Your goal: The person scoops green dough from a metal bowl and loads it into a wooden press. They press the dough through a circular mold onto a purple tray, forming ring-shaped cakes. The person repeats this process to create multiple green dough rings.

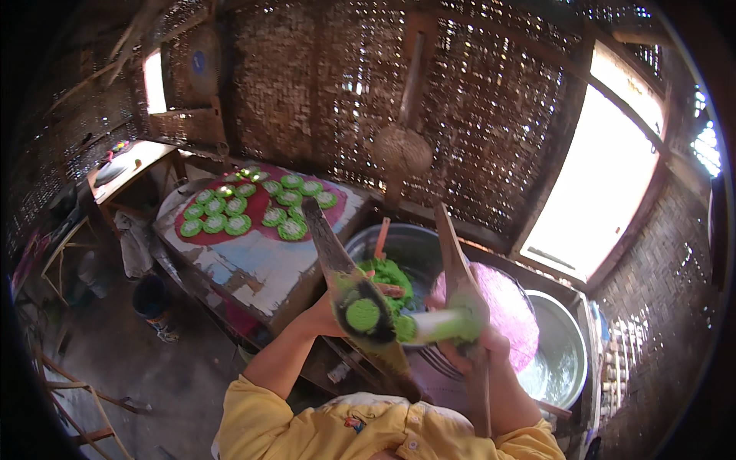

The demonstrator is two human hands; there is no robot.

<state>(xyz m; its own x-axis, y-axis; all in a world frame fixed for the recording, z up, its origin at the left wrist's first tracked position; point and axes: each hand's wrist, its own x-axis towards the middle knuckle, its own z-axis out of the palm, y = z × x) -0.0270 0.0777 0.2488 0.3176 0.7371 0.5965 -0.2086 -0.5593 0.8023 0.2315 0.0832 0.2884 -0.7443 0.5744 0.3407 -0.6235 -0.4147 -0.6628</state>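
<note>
My left hand [323, 314] grips a wooden board [326, 234] with a dark round opening holding green paste [363, 313], and is partly hidden behind it. My right hand [494, 349] is closed on a second wooden board [456, 253], which carries a white cylinder [433, 323] smeared green. The cylinder points left, beside the opening, with green paste at its end. Behind them, a metal basin [356, 238] holds a mound of green paste [391, 276] and an orange-handled tool [381, 239]. A pink mass [506, 307] lies at the right, beside a pale basin [571, 353] of liquid.
A worn platform [253, 276] at left bears several green discs [238, 225] on red sheets [199, 236]. A side table [153, 153], a dark bucket [151, 299] and wooden frames [100, 433] stand further left. Woven walls [284, 77] surround me, with a bright opening [590, 169] at right.
</note>
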